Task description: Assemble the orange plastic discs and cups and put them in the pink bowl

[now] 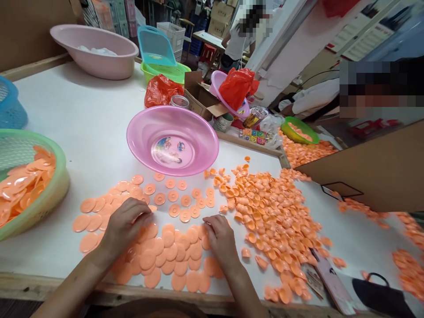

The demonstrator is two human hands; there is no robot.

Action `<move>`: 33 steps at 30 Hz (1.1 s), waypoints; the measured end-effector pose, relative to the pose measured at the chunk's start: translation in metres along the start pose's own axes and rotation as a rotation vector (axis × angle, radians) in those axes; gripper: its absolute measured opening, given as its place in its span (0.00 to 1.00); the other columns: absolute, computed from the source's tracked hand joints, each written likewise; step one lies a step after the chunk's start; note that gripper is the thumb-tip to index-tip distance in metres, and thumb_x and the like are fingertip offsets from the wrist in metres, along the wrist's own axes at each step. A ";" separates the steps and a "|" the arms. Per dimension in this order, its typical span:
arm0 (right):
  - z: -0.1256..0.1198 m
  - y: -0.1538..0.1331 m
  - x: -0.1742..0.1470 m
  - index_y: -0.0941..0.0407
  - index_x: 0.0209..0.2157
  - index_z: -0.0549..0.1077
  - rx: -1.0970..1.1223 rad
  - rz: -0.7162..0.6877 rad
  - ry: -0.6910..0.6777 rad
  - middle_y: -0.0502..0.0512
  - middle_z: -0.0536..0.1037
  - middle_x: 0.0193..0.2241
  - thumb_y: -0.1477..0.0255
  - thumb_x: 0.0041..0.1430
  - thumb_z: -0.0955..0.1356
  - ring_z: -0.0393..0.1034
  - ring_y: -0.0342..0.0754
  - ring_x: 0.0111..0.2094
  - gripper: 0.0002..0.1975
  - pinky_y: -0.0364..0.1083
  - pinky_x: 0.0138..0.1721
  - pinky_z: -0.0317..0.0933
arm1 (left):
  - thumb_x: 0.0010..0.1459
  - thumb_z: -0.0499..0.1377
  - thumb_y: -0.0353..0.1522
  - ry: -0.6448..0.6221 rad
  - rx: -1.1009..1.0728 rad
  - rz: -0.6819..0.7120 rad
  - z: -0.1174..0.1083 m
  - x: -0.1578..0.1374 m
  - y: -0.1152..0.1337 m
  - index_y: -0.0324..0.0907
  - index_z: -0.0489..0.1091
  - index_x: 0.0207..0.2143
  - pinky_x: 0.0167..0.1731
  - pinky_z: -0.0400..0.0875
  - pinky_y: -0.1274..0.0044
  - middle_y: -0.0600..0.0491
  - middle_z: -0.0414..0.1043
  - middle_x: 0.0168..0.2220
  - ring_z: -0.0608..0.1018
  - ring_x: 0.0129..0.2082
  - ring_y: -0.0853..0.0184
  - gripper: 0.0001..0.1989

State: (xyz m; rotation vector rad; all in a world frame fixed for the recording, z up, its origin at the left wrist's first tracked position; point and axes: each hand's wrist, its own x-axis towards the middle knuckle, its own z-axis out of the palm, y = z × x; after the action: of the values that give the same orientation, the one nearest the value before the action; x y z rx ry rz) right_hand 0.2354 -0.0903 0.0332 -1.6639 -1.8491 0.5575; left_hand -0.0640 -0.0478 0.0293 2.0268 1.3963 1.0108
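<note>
I take the spot between the two hands as the middle of my clock, with twelve straight ahead over the white counter (96, 115). From my remote place I see the left hand (127, 221) with its fingers bent and the fingertips at the edge of a small orange disc (153, 208); I cannot tell whether this disc is gripped or only touched. The right hand (221, 240) has its fingers curled above the counter, pointing toward ten o'clock, and I cannot tell if something is between them. The flat orange discs (170, 251) lie between and around the hands, many overlapping toward six o'clock, while a looser group of ringed discs (172, 195) is spread at twelve, just before the pink basin (205, 148). At three o'clock, near the right hand, there is a big heap of small orange cups (274, 221). At nine o'clock stands a green basket (62, 170) holding more orange pieces, and at ten a blue basket (15, 110). A pale pink tub (99, 66) is at eleven, with something white inside. Beyond the basin are a red bag (162, 90) and an open carton (198, 104). Far away at one o'clock, a person (236, 44) in a white top is standing.
</note>
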 end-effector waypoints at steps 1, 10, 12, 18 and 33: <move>-0.003 0.003 -0.004 0.54 0.39 0.75 0.013 0.063 -0.020 0.55 0.74 0.34 0.77 0.61 0.64 0.68 0.50 0.38 0.09 0.49 0.40 0.64 | 0.62 0.56 0.31 -0.027 0.029 0.101 0.004 0.001 -0.001 0.44 0.72 0.31 0.36 0.68 0.74 0.53 0.75 0.33 0.74 0.35 0.66 0.08; -0.004 0.001 -0.012 0.55 0.26 0.70 0.249 0.337 -0.071 0.49 0.72 0.26 0.77 0.49 0.70 0.66 0.46 0.28 0.05 0.44 0.29 0.62 | 0.61 0.56 0.30 -0.309 0.181 0.223 0.029 -0.005 0.017 0.45 0.74 0.35 0.36 0.64 0.71 0.52 0.74 0.33 0.71 0.36 0.63 0.06; -0.009 0.005 -0.008 0.55 0.25 0.70 0.297 0.352 -0.036 0.48 0.72 0.24 0.75 0.51 0.70 0.64 0.45 0.25 0.05 0.44 0.27 0.61 | 0.58 0.58 0.29 -0.375 0.191 0.177 0.034 -0.006 0.024 0.45 0.73 0.32 0.35 0.63 0.71 0.52 0.73 0.33 0.71 0.36 0.63 0.04; -0.013 0.016 -0.004 0.54 0.31 0.75 -0.047 0.031 0.145 0.55 0.74 0.32 0.79 0.60 0.64 0.66 0.51 0.38 0.10 0.50 0.40 0.63 | 0.51 0.58 0.27 -0.460 0.099 -0.121 0.036 -0.006 0.031 0.43 0.68 0.30 0.31 0.65 0.74 0.55 0.71 0.29 0.72 0.31 0.65 0.03; 0.003 -0.011 -0.004 0.54 0.24 0.69 0.383 0.356 -0.045 0.48 0.72 0.25 0.78 0.50 0.70 0.64 0.45 0.26 0.06 0.44 0.28 0.60 | 0.58 0.57 0.28 -0.206 -0.067 -0.001 0.038 -0.004 0.043 0.45 0.73 0.31 0.30 0.69 0.78 0.54 0.71 0.31 0.74 0.32 0.68 0.06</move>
State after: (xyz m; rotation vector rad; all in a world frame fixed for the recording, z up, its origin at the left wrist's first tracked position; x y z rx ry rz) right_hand 0.2258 -0.0956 0.0378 -1.7241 -1.3669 1.0342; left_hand -0.0102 -0.0666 0.0359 2.0173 1.2392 0.8118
